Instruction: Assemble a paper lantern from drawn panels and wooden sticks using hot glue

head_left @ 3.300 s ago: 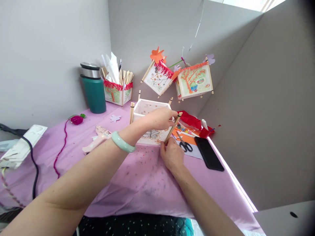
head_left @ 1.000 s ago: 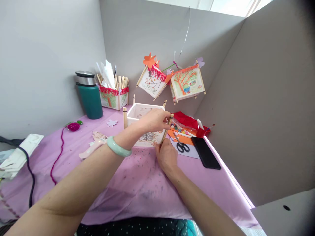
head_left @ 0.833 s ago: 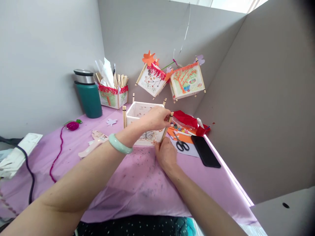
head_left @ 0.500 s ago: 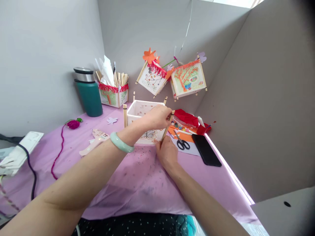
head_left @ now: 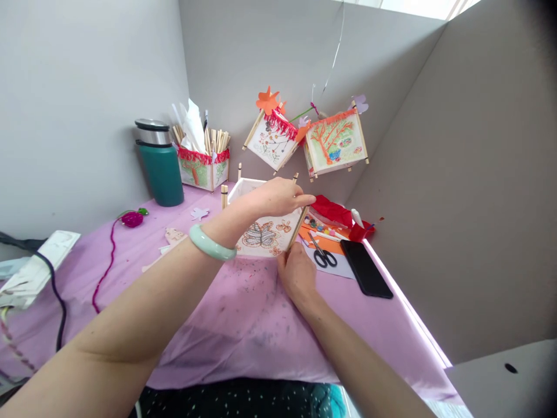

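Note:
A white box (head_left: 247,184) with paired wooden sticks at its corners stands on the table, its front panel drawn with a butterfly and flowers. Over the near right corner reaches my left hand (head_left: 278,196), a pale green bangle on its wrist. Its fingers close about the top of the wooden sticks (head_left: 298,228), one finger stretched across them; the thumb is hidden. Low at the same corner, my right hand (head_left: 299,270) is closed around the foot of these sticks, its fingertips partly out of sight.
Scissors (head_left: 322,256) and a black phone (head_left: 366,269) lie to the right, near red cloth (head_left: 333,210). A green bottle (head_left: 161,174) and a decorated stick holder (head_left: 195,171) stand back left. Two decorated boxes hang behind. Magenta yarn (head_left: 131,219) lies left.
My left hand has shifted over the stick tops and one finger now stretches right. My right hand stays at the foot of the sticks. The view has shifted slightly.

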